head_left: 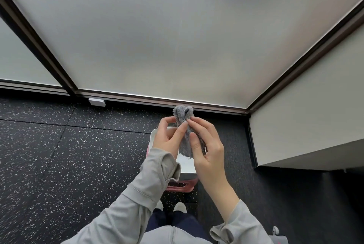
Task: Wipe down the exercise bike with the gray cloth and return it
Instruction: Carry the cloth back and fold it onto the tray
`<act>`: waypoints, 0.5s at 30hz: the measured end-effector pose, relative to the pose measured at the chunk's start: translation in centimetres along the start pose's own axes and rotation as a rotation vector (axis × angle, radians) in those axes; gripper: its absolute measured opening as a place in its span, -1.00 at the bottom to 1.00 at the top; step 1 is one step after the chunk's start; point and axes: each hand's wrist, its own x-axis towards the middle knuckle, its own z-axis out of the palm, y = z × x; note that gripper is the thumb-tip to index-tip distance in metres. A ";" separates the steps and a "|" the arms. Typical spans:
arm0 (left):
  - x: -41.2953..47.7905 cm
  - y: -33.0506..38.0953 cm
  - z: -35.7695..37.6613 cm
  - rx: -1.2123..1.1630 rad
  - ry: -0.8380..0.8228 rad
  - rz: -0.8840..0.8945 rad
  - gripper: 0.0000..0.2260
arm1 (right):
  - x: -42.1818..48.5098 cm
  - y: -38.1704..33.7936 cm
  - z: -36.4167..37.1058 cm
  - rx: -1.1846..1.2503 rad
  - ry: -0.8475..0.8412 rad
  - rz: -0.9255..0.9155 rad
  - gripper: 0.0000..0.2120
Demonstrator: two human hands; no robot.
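Note:
A small fluffy gray cloth [184, 125] is bunched up between both hands, held in the air in front of me. My left hand [167, 137] pinches its left side with thumb and fingers. My right hand [204, 145] grips its right side, fingers wrapped over the fabric. Directly below the hands sits a white and pink box-like object [187, 165] on the floor, mostly hidden by my arms. At the bottom right corner a gray and pink part [277, 236] shows; I cannot tell whether it belongs to the exercise bike.
Black speckled rubber flooring [59, 155] spreads to the left. Frosted glass panels in dark frames [157, 37] stand ahead. A white wall with a ledge [305, 125] juts out on the right. A small white box [97, 102] sits at the glass base. My shoes [179, 207] show below.

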 end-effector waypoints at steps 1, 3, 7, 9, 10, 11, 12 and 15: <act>0.2 0.1 0.0 -0.012 0.015 -0.015 -0.90 | 0.1 -0.1 0.0 0.008 -0.009 0.002 -0.71; 0.6 0.1 0.1 -0.024 0.038 -0.033 -0.90 | 0.2 -0.1 0.0 0.026 -0.030 0.018 -0.66; 1.1 0.2 0.8 -0.031 0.032 -0.030 -0.97 | 0.3 0.0 -0.3 0.119 -0.038 0.188 -0.50; 1.1 0.2 1.1 -0.024 0.019 -0.013 -0.91 | 0.4 0.1 -0.6 0.174 -0.025 0.272 -0.49; 1.0 0.2 1.3 -0.017 0.009 -0.001 -0.88 | 0.5 0.1 -0.8 0.196 -0.024 0.310 -0.51; 0.9 0.2 1.4 -0.010 -0.003 0.013 -0.85 | 0.6 0.2 -1.0 0.210 -0.028 0.339 -0.54; 0.8 0.2 1.5 0.003 -0.014 0.027 -0.85 | 0.7 0.3 -1.1 0.218 -0.039 0.359 -0.59; 0.6 0.0 1.8 0.036 -0.021 0.037 -0.94 | 0.8 0.6 -1.5 0.247 -0.065 0.403 -0.60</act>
